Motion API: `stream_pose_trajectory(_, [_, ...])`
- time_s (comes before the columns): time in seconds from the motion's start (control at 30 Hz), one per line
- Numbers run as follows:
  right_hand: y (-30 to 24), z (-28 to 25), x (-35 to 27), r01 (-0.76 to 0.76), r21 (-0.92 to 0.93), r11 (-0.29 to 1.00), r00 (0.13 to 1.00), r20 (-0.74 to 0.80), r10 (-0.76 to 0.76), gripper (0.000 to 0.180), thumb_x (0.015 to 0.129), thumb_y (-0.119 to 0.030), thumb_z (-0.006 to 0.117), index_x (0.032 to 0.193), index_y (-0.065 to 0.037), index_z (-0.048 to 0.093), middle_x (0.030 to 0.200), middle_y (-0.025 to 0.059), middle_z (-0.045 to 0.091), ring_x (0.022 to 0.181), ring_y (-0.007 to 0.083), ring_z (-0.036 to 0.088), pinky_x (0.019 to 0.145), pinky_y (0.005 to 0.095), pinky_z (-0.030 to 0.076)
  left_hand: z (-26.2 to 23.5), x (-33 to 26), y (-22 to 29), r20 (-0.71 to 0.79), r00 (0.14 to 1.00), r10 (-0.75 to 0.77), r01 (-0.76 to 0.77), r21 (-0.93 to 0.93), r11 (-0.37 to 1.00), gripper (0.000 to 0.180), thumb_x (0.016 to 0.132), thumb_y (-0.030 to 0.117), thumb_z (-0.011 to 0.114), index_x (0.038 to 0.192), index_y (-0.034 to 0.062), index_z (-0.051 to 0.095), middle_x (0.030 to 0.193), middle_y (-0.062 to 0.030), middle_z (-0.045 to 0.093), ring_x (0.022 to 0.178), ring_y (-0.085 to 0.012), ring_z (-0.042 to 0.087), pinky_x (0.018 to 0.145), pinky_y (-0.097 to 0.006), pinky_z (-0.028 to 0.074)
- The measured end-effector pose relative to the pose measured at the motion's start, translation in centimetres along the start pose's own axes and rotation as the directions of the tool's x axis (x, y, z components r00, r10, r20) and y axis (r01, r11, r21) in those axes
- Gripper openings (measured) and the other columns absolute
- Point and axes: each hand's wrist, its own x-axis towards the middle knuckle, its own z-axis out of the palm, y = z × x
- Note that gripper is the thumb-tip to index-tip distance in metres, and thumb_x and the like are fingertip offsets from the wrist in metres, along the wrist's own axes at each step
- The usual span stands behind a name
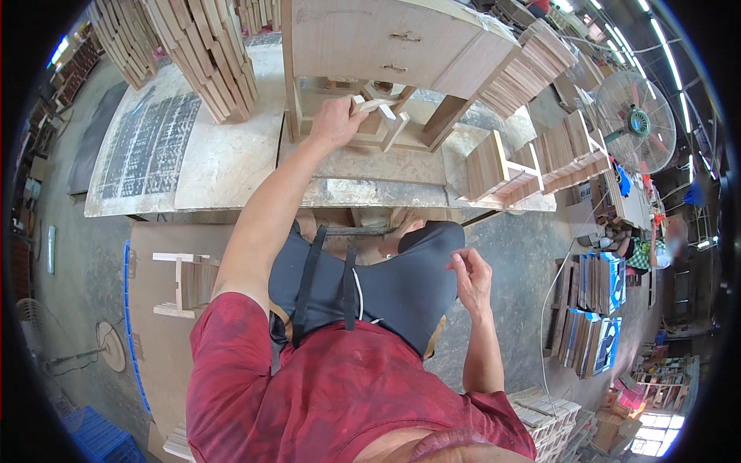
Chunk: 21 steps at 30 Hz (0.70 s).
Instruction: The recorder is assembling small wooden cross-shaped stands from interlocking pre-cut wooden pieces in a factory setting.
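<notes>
My left hand reaches forward over the workbench. Its fingers are closed on a pale wooden strip, in the lower opening of a wooden cabinet. More short wooden strips stand tilted just right of that hand. Low over my right thigh, away from the bench, is my right hand. Its fingers are curled in with thumb and forefinger close together. Whatever may be between them is too small to make out. The cabinet's front panel carries two small metal-coloured fittings.
Tall stacks of wooden slats stand on the bench's left. Wooden drawer-like boxes line its right end, with a large fan beyond. Bundled boards lie on the floor at right. Another wooden piece sits by my left elbow.
</notes>
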Motion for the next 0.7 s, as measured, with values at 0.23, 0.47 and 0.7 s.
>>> stream_pose_trajectory(0.23, [-3.1, 1.5, 5.9, 0.259, -0.215, 0.942, 0.962, 0.145, -0.232, 0.012, 0.093, -0.004, 0.065, 0.105, 0.000, 0.068, 0.091, 0.0129, 0.069, 0.082, 0.0241, 0.069, 0.071, 0.0331, 0.054, -3.1, -5.7, 0.4, 0.033, 0.997, 0.071, -0.070, -0.032, 0.997, 0.031, 0.089, 0.027, 0.074, 0.101, -0.0003, 0.070, 0.073, -0.0174, 0.063, 0.064, -0.0325, 0.059, 0.063, -0.041, 0.047])
stream_pose_trajectory(0.47, [-8.5, 6.8, 13.0, 0.608, -0.149, 0.780, 0.789, 0.226, -0.572, 0.038, 0.085, 0.003, 0.068, 0.122, -0.007, 0.069, 0.102, 0.0135, 0.063, 0.080, 0.0280, 0.063, 0.073, 0.0372, 0.052, -8.1, -15.6, 3.2, -0.083, 0.996, -0.005, -0.014, -0.236, 0.972, 0.020, 0.089, 0.014, 0.075, 0.105, 0.0005, 0.073, 0.079, -0.0094, 0.071, 0.062, -0.0154, 0.062, 0.059, -0.031, 0.048])
stream_pose_trajectory(0.7, [-11.9, 13.7, 15.2, 0.665, 0.092, 0.741, 0.647, 0.425, -0.633, 0.065, 0.073, 0.011, 0.059, 0.133, -0.015, 0.067, 0.131, 0.0185, 0.059, 0.119, 0.0343, 0.058, 0.094, 0.0408, 0.053, -14.7, -19.8, -1.3, 0.229, 0.709, -0.667, 0.480, -0.850, 0.218, 0.019, 0.093, 0.018, 0.071, 0.098, -0.0005, 0.068, 0.074, -0.0070, 0.067, 0.056, -0.0130, 0.060, 0.048, -0.025, 0.047])
